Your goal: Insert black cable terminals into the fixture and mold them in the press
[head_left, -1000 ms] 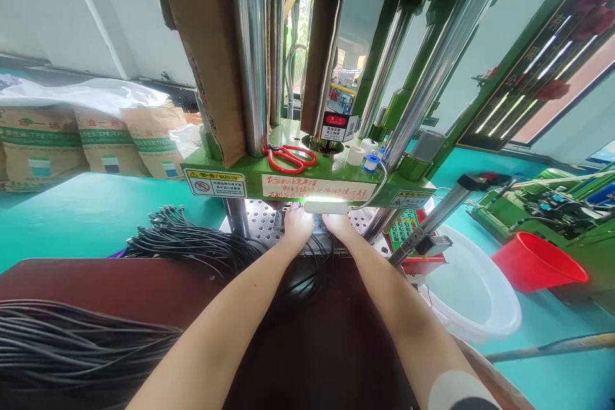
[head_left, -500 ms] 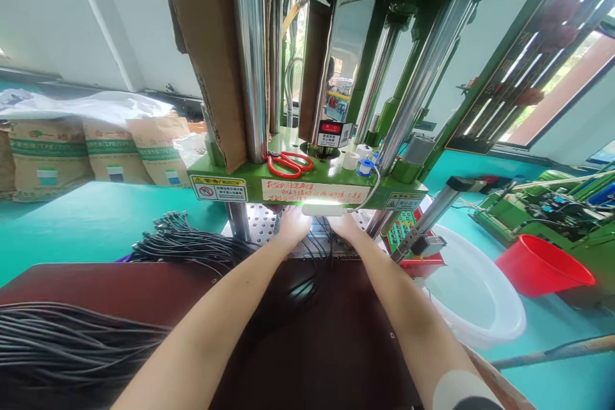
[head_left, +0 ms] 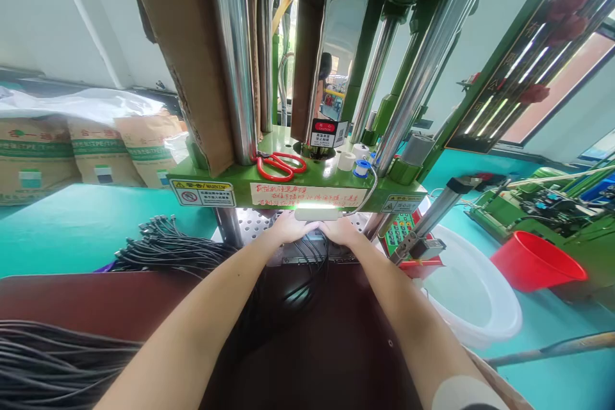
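Under the green press plate (head_left: 216,173), my left hand (head_left: 289,228) and my right hand (head_left: 337,230) are close together over the metal mould (head_left: 293,261). Their thumbs point inward and nearly meet. Several black cables (head_left: 314,262) come out between the hands and hang over the brown table edge. A lit white lamp bar (head_left: 316,212) and the plate hide most of my fingers, so what they grip does not show. Both hands are nearest the cable ends at the mould, which are also covered.
Red-handled scissors (head_left: 281,166) and a blue-white spool (head_left: 361,168) lie on the plate. Bundled black cables (head_left: 168,245) sit at left, more cables (head_left: 52,359) nearer. Right are a control panel (head_left: 400,232), a white tub (head_left: 504,314) and a red bucket (head_left: 538,262).
My hands have come closer together, the thumbs now almost touching above the cables. The camera view has shifted slightly.
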Tool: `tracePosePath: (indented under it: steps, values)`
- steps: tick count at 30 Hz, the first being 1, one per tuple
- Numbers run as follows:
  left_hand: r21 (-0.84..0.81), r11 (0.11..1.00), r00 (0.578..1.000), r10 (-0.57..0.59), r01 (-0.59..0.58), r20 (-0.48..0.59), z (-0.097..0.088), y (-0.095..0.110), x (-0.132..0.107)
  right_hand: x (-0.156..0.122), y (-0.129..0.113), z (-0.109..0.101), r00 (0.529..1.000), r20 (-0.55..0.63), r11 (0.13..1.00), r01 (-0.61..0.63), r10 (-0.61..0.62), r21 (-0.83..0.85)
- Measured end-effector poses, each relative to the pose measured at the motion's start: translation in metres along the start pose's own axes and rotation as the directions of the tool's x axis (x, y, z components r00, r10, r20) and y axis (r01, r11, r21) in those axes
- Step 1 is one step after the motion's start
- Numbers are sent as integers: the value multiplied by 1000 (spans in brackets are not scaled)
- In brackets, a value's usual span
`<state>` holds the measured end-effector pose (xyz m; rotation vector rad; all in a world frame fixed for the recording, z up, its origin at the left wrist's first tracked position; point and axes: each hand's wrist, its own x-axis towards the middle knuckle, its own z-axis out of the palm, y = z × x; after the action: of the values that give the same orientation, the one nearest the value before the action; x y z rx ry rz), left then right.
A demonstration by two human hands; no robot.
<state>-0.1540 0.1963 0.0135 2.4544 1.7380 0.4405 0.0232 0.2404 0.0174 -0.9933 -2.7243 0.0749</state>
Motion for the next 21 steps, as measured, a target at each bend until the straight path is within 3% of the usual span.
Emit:
tracePosePath:
  steps: [7,14,21]
  values:
    - [-48,996,997,-71,69,-38,-4,-14,-4,11,-5,-10,998,-22,998,-50,51,44]
    - [-17,996,995,-87,86,-57,-5,-37,-34,29,-37,-11,999,-13,996,32,-31,87]
    - [18,996,991,-82,84,-106,1,-38,-36,32,-42,-8,998,15,996,57,-58,72]
